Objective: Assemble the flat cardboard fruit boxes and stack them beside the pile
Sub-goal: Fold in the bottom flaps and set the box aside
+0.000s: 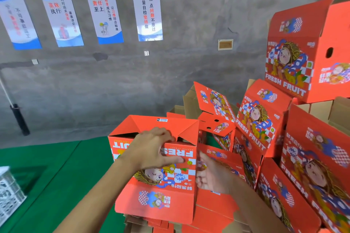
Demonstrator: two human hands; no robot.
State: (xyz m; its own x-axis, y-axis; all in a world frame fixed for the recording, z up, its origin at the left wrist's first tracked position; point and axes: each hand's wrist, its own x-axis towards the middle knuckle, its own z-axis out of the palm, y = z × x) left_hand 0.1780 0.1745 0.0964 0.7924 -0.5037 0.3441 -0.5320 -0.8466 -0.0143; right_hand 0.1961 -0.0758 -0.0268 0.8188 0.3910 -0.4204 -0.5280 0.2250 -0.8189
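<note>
Cardboard fruit box (157, 168), red, printed side facing the camera and upside down, is seen at 6 o'clock of the frame, resting on a low pile of flat boxes (212, 212). Its upper flaps are partly folded inward. Left hand (151, 149) is laid over the near top edge of the box, fingers curled over the rim and thumb extended along the front panel. Right hand (212, 176) is held just beside the box's right wall at 5 o'clock, fingers spread and relaxed; contact cannot be confirmed. Assembled boxes (303, 51) are stacked from 2 to 4 o'clock. Green floor (47, 166) is noted at 8 o'clock, wall posters (146, 11) at 11 o'clock.
</note>
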